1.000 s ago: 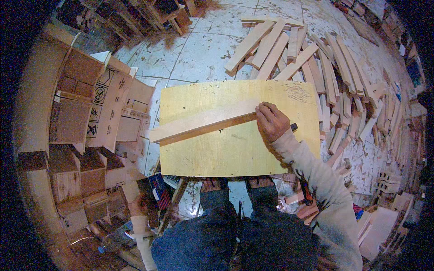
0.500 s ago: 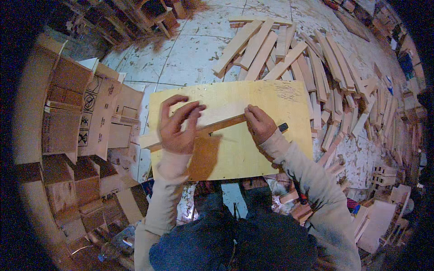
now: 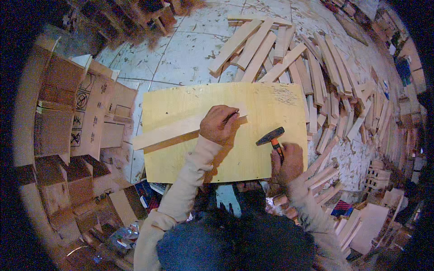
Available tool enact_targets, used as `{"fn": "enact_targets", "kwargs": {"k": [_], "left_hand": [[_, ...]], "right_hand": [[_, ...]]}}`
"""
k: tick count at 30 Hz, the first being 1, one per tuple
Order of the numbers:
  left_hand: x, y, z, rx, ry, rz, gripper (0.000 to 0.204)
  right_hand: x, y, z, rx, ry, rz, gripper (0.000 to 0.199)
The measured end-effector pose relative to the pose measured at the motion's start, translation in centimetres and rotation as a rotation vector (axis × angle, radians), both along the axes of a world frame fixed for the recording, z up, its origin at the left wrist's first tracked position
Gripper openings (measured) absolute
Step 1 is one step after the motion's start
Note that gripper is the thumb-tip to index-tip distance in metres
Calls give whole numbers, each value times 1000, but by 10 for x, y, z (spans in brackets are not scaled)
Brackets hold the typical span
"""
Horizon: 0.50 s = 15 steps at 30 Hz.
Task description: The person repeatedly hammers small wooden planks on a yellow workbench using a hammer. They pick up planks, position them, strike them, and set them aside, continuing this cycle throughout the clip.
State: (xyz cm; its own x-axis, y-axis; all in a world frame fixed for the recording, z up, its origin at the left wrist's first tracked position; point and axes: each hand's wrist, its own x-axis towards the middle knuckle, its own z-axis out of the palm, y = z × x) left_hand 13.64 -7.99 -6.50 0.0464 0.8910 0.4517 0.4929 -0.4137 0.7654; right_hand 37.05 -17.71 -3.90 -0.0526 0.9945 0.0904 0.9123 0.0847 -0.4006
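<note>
A pale wooden plank [image 3: 169, 130] lies slantwise across a yellow board [image 3: 181, 169], its left end jutting past the board's left edge. Over the plank's right end, my left hand [image 3: 219, 123] is closed in a pinch. Whatever its fingertips hold is too small to name. My right hand [image 3: 289, 161] is wrapped round the handle of a hammer [image 3: 271, 136] with an orange and black grip. The hammer's dark head is above the right part of the board, apart from the plank. A small dark spot [image 3: 166, 113] shows on the board beyond the plank.
Many loose wooden planks [image 3: 253, 45] are heaped on the pale tiled floor [image 3: 190, 49], beyond and right of the board. Open cardboard boxes [image 3: 68, 126] stand along the left. More wood pieces [image 3: 368, 223] lie at the lower right.
My left hand has moved right along the plank and closed into a pinch. My right hand has left the plank's right end, come nearer and taken hold of the hammer.
</note>
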Motion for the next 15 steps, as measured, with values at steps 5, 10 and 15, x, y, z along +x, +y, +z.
{"fn": "enact_targets", "kwargs": {"k": [5, 10, 15], "left_hand": [[1, 1, 2, 78, 32, -33, 18], [2, -3, -6, -59, -85, 43, 22], [0, -2, -13, -212, -196, -18, 33]], "right_hand": [[25, -68, 13, -357, -1, -314, 40], [13, -53, 42, -378, 271, -253, 38], [-25, -20, 65, -459, 568, -57, 42]]}}
